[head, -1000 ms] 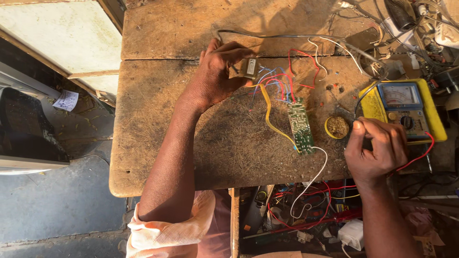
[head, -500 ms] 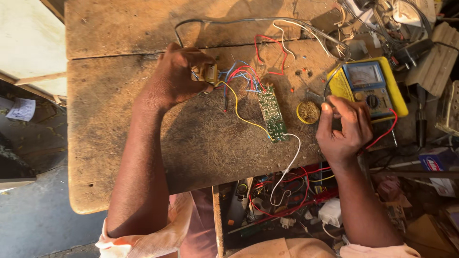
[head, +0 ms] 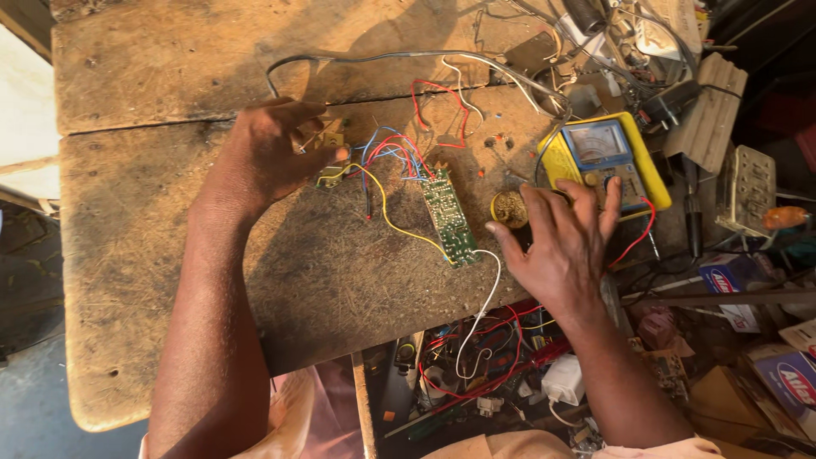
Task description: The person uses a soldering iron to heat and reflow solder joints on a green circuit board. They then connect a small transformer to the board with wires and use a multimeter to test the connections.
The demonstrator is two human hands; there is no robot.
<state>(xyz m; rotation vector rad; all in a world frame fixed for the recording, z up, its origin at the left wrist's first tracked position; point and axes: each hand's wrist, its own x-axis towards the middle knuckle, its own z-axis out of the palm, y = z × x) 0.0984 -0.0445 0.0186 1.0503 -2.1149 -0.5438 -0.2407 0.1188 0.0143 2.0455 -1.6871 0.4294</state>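
On a worn wooden bench (head: 170, 280), my left hand (head: 268, 157) pinches a small tan component (head: 330, 157) with red, blue and yellow wires (head: 387, 157) running from it. A narrow green circuit board (head: 449, 217) lies at the middle, tied to those wires and to a white lead (head: 484, 293). My right hand (head: 561, 242) hovers with fingers spread beside the board, its fingertips over the lower edge of a yellow multimeter (head: 603, 157). A small round tin (head: 510, 208) sits just left of that hand.
A grey cable (head: 382, 58) loops across the bench's far plank. Cluttered tools, a corrugated grey block (head: 704, 119) and adapters crowd the right side. Below the bench edge lie tangled wires (head: 476, 357) and small boxes (head: 748, 280).
My right hand has opened from a closed grip and spread its fingers near the multimeter. The view has shifted, so the bench sits further right. My left hand still holds the component.
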